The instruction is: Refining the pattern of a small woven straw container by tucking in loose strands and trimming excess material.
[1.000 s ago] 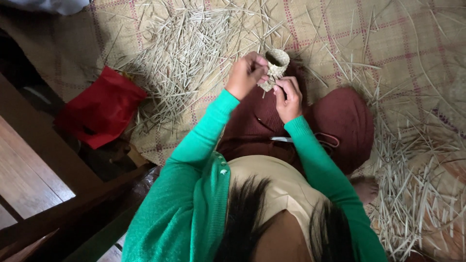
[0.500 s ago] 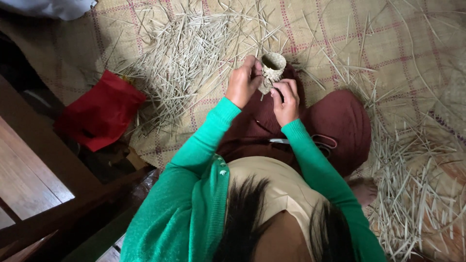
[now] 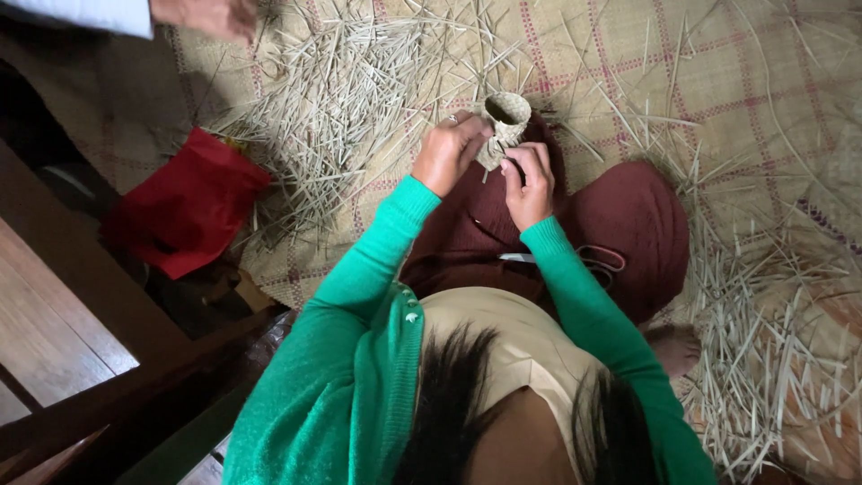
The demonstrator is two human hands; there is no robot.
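A seated person in a bright green cardigan works a small woven cup-shaped basket (image 3: 503, 126) just above the centre of the frame, holding it over a lap covered in dark maroon cloth (image 3: 620, 224); the basket's open mouth tilts toward the upper right, and loose strip ends hang from its lower edge. The left hand (image 3: 446, 153) is closed on the basket's left side, thumb and fingertips pinching the weave near the rim, a ring showing on one finger; the right hand (image 3: 528, 184) sits just below and to the right, its fingertips pinched on the strands at the basket's base, touching the work.

Beneath everything lies a tan woven mat (image 3: 718, 81) crossed with pink checked lines, filling the upper and right parts of the frame; a thick scatter of pale cut straw strips (image 3: 346, 99) spreads across it to the upper left of the hands, and a second drift of strips (image 3: 772, 341) piles along the right edge and lower right. A crumpled red cloth bag (image 3: 184, 202) rests at the left of the frame, at the mat's edge and well apart from the hands; dark wooden boards (image 3: 54, 323) fill the lower left corner. At the top left corner another person's hand (image 3: 206, 13), emerging from a pale sleeve (image 3: 81, 13), reaches over the straw; whether it holds anything cannot be told. A bare foot (image 3: 673, 348) shows at the lower right, beside the strips.
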